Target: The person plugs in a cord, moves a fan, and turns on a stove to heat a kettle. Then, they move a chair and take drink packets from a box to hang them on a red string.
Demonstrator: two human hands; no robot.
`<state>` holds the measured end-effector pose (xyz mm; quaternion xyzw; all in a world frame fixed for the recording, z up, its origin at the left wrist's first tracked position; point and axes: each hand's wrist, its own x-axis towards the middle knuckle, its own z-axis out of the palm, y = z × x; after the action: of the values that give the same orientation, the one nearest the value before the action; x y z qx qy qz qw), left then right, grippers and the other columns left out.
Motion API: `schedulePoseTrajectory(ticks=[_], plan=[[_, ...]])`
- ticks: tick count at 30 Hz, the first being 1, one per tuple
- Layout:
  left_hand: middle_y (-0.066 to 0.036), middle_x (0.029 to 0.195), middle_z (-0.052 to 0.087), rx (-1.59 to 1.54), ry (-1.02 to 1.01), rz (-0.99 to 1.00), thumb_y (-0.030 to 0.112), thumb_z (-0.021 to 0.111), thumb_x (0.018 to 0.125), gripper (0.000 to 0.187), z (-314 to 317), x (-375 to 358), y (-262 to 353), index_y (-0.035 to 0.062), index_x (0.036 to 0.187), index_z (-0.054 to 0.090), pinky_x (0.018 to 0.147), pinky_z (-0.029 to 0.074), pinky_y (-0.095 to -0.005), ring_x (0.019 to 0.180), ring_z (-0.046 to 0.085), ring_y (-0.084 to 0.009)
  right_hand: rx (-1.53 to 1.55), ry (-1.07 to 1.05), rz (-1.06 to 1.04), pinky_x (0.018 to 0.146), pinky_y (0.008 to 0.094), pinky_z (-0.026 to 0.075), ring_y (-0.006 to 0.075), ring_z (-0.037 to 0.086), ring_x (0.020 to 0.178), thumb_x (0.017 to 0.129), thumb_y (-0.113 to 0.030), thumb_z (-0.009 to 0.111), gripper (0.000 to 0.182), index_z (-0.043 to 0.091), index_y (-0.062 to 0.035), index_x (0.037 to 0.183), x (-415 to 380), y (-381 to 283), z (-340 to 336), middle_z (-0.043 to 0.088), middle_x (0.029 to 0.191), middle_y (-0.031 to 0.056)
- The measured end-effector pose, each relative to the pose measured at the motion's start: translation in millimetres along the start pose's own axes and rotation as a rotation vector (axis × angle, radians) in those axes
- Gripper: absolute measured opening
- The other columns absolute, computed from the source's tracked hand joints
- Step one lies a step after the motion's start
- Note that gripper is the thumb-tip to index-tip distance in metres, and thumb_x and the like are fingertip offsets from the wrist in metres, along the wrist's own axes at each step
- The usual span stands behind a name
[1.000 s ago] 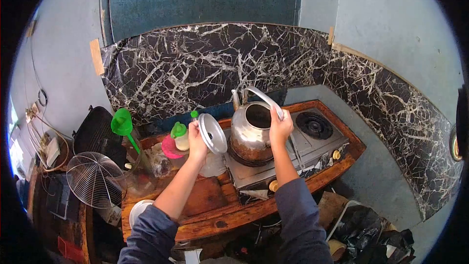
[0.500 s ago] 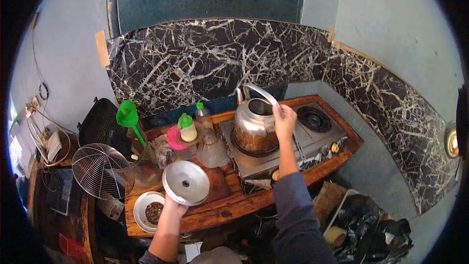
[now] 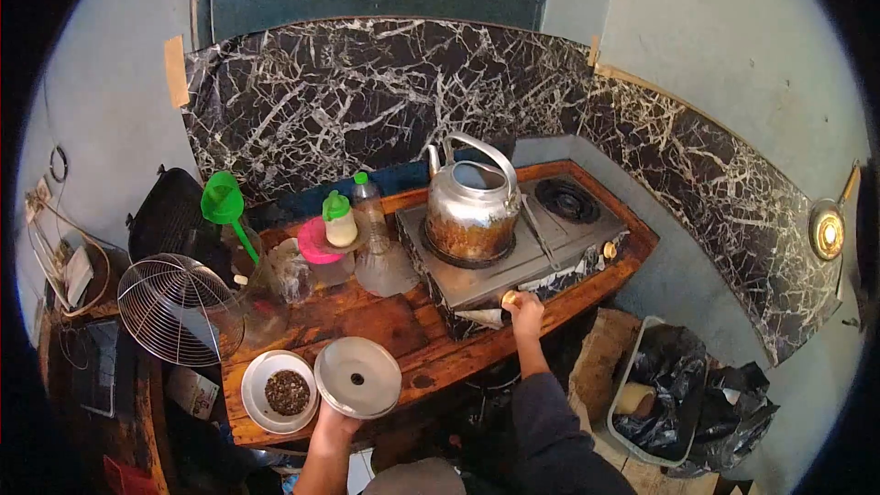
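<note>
My left hand (image 3: 337, 422) grips a round metal kettle lid (image 3: 374, 390), inner side up, at the table's front edge. Fingers of my right hand (image 3: 525, 312) are closed on the left knob (image 3: 510, 297) of a two-burner gas stove (image 3: 442, 279). On the stove's left burner stands a lidless metal kettle (image 3: 471, 227), browned on its lower body, its handle upright and spout pointing left. Beside the lid, a white bowl (image 3: 250, 401) contains dark brown bits that I cannot identify.
A green funnel (image 3: 222, 199), a green-capped bottle (image 3: 341, 224) and a clear bottle (image 3: 370, 211) stand behind the lid. A wire strainer (image 3: 174, 307) is at left. Below right is a bin (image 3: 616, 422) with black bags. The wooden table (image 3: 367, 323) has a raised edge.
My right hand has let go of the kettle handle and moved down to the stove's left knob. The lid, still in my left hand, has shifted lower. The camera view has turned slightly.
</note>
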<state>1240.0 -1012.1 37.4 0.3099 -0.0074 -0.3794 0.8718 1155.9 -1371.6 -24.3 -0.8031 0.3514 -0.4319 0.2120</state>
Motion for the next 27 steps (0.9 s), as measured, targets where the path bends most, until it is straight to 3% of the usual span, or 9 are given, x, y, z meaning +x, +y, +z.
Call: schedulePoseTrajectory(ticks=[2,5,8,9,16,21,22,26,27], plan=[[-0.006,0.108,0.051,-0.028,-0.049,0.008,0.033,0.040,0.086,0.035,5,-2,-8,0.0099,0.111,0.044,0.080,0.045,-0.0400,0.097,0.052,-0.0219,-0.097,-0.051,-0.020,0.062,0.0372,0.046,0.0335,0.055,0.071,0.056,-0.009,0.071,0.030,0.058,-0.0013,0.082,-2,5,-3,0.056,0.077,0.0158],[-0.008,0.103,0.054,-0.084,0.092,-0.093,0.035,0.040,0.085,0.034,16,-10,-17,0.0101,0.107,0.047,0.080,0.045,-0.0437,0.095,0.053,-0.0251,-0.183,-0.165,-0.225,0.065,0.0387,0.045,0.0337,0.054,0.074,0.057,-0.010,0.070,0.033,0.056,-0.0029,0.087,1,16,-4,0.056,0.083,0.0143],[-0.008,0.103,0.054,-0.254,0.091,-0.150,0.034,0.040,0.085,0.033,-3,-10,-35,0.0099,0.107,0.047,0.080,0.045,-0.0440,0.094,0.053,-0.0249,-0.179,-0.250,-0.210,0.065,0.0382,0.045,0.0336,0.054,0.075,0.057,-0.009,0.069,0.032,0.056,-0.0033,0.086,7,14,-9,0.056,0.083,0.0147],[-0.008,0.104,0.054,-0.167,0.188,-0.139,0.034,0.039,0.085,0.034,2,-15,-41,0.0099,0.107,0.048,0.080,0.044,-0.0443,0.094,0.053,-0.0250,-0.194,-0.237,-0.246,0.065,0.0377,0.045,0.0332,0.055,0.076,0.057,-0.009,0.070,0.033,0.057,-0.0037,0.086,7,16,-9,0.056,0.083,0.0147],[-0.008,0.106,0.053,-0.300,0.201,-0.274,0.037,0.037,0.085,0.039,-70,-14,-137,0.0095,0.111,0.046,0.080,0.044,-0.0432,0.095,0.053,-0.0246,-0.229,-0.209,-0.268,0.068,0.0368,0.046,0.0304,0.055,0.078,0.057,-0.012,0.070,0.033,0.058,-0.0053,0.086,5,17,-10,0.057,0.087,0.0143],[-0.009,0.107,0.052,-0.347,0.043,-0.271,0.038,0.037,0.085,0.040,-93,-4,-157,0.0094,0.111,0.045,0.080,0.044,-0.0436,0.096,0.052,-0.0249,-0.262,-0.006,-0.219,0.068,0.0365,0.045,0.0292,0.056,0.077,0.055,-0.012,0.070,0.032,0.062,-0.0092,0.086,-4,15,-1,0.059,0.083,0.0125],[-0.009,0.107,0.052,-0.377,0.042,-0.268,0.038,0.037,0.085,0.040,-101,-14,-162,0.0094,0.112,0.045,0.080,0.045,-0.0437,0.096,0.052,-0.0250,-0.321,0.008,-0.133,0.069,0.0362,0.045,0.0288,0.057,0.077,0.057,-0.012,0.070,0.032,0.062,-0.0109,0.088,-9,9,0,0.059,0.085,0.0129],[-0.009,0.108,0.052,-0.478,0.040,-0.237,0.038,0.037,0.084,0.041,-141,-48,-178,0.0093,0.112,0.044,0.080,0.045,-0.0440,0.097,0.052,-0.0254,-0.301,0.135,-0.127,0.065,0.0359,0.046,0.0281,0.059,0.073,0.058,-0.010,0.069,0.031,0.064,-0.0127,0.089,-14,8,7,0.060,0.081,0.0144],[-0.011,0.109,0.051,-0.437,0.043,-0.225,0.039,0.037,0.084,0.042,-147,-50,-177,0.0087,0.113,0.044,0.080,0.045,-0.0445,0.098,0.052,-0.0259,-0.344,0.161,-0.220,0.065,0.0362,0.046,0.0286,0.058,0.073,0.058,-0.009,0.069,0.032,0.064,-0.0124,0.089,-13,12,7,0.060,0.080,0.0146]])
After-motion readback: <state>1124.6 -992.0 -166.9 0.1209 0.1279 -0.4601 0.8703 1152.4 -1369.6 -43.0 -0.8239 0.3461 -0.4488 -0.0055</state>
